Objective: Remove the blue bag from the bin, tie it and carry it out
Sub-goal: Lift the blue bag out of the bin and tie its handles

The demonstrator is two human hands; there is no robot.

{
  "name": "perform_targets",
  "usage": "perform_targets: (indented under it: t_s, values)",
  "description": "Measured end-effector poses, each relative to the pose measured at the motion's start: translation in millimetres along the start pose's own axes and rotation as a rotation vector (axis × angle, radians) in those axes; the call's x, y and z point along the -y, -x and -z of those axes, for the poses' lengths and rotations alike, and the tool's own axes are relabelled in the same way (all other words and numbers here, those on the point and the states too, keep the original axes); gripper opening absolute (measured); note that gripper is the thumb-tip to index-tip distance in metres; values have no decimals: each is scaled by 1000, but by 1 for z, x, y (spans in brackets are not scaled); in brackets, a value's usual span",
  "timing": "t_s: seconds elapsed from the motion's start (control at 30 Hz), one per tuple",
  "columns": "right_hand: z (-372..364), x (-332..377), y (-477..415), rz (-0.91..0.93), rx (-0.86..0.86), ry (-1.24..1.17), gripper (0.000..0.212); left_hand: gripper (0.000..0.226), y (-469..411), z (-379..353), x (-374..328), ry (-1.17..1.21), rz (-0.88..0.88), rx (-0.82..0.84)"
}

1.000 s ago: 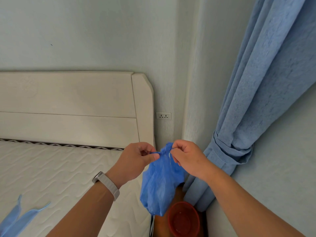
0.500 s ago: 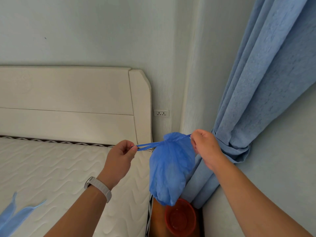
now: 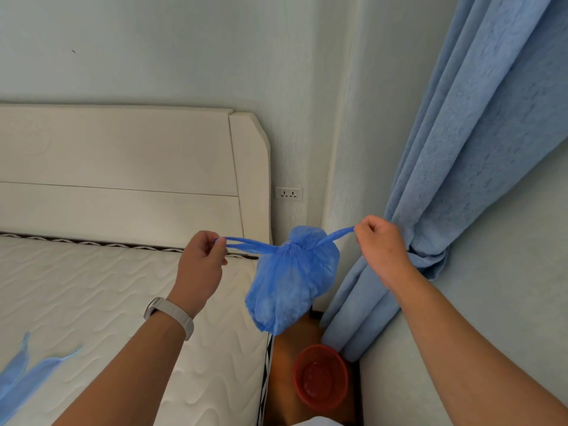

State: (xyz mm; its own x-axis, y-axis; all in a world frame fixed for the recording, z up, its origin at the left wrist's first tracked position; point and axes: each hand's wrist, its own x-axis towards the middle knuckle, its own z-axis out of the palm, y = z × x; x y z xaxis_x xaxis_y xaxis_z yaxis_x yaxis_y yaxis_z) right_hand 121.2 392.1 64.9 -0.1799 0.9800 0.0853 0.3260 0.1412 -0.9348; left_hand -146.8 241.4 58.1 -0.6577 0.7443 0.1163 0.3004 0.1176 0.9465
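Centre frame, above the red bin (image 3: pixel 320 381): blue bag (image 3: pixel 290 281) hangs out of it, neck cinched. Left hand (image 3: pixel 201 262) and right hand (image 3: pixel 379 244) each pinch a handle, pulled apart. Knot apparently being tightened; carrying out remains.

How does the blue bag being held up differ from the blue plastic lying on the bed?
The blue bag hangs in the air, stretched between the left hand and right hand; the blue plastic on the mattress lies loose, untouched. The bag is bulging and gathered shut at its neck; the plastic on the mattress is flat and looks empty. The bag shows whole, while the other is cut off by the picture's edge. Both are thin blue plastic.
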Motion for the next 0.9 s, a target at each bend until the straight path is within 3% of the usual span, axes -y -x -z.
perform_targets:
  t_s: [0.13, 0.37, 0.53, 0.63, 0.77, 0.9]
  values:
    - [-6, 31, 9, 246, 100, 115, 15, 15, -2, -7, -31, 89, -78, 27]
    - [-17, 64, 20, 472, 249, 217, 12, 6, 7, -29, -78, 250, -81, 142]
    - [-30, 76, 29, 457, 314, 151, 7, 11, 22, -44, -95, 331, -62, 283]
    - [-32, 81, 32, 339, 342, -19, 9, 13, 30, -45, -97, 323, -91, 360]
    - [-33, 86, 36, 240, 380, -102, 10, 25, 32, -37, -90, 256, -96, 400]
    - [-37, 87, 39, 234, 419, -116, 17, 19, 33, -34, -84, 174, -100, 381]
